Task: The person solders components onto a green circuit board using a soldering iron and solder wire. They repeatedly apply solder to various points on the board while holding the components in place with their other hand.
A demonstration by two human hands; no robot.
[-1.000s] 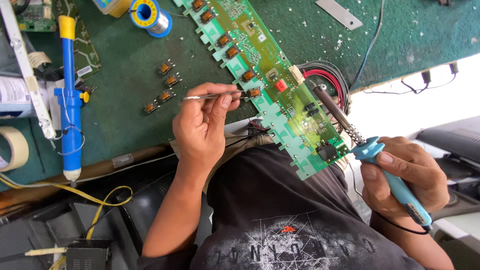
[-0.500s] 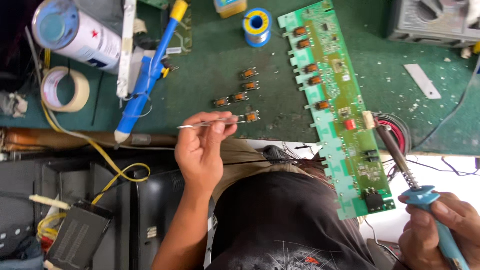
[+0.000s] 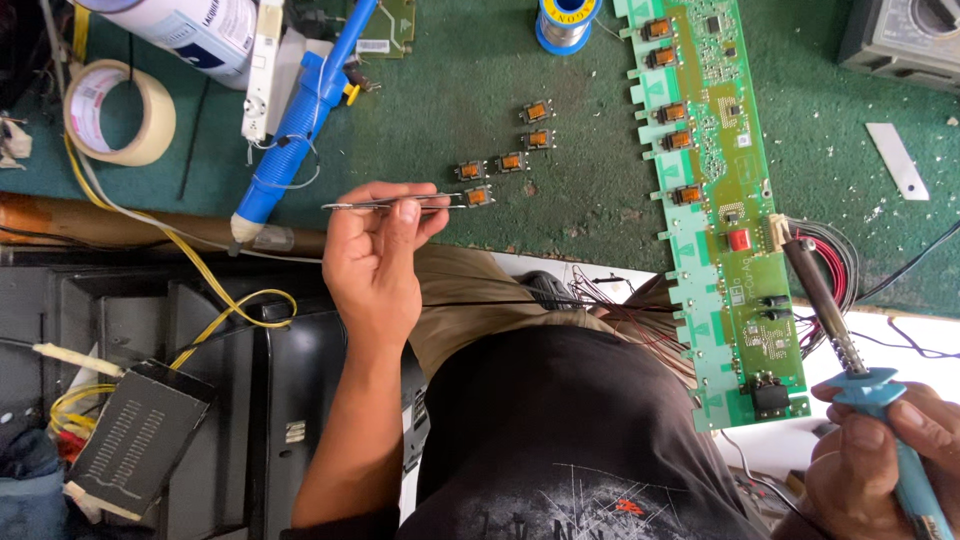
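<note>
My left hand point(image 3: 372, 262) pinches metal tweezers point(image 3: 385, 205). Their tip rests on a small orange component point(image 3: 478, 196) lying on the green mat point(image 3: 590, 190), just below several similar loose components point(image 3: 520, 150). My right hand point(image 3: 880, 465), at the lower right, grips the blue handle of a soldering iron point(image 3: 835, 320). The iron's tip sits at the right edge of a long green circuit board point(image 3: 715, 200), beside a white connector and a red part. More orange components stand in a row along the board's left side.
A blue desoldering pump point(image 3: 295, 120), a tape roll point(image 3: 118, 112) and a spray can point(image 3: 190, 30) lie at the upper left. A solder spool point(image 3: 562, 22) is at the top, a meter point(image 3: 910, 35) and a blade point(image 3: 897, 160) at the upper right. Red wires point(image 3: 835, 262) coil beside the board.
The view has shifted right and up the bench. The tweezers' tip went from the board's edge to the loose components on the mat. My right hand with the iron sits lower in view.
</note>
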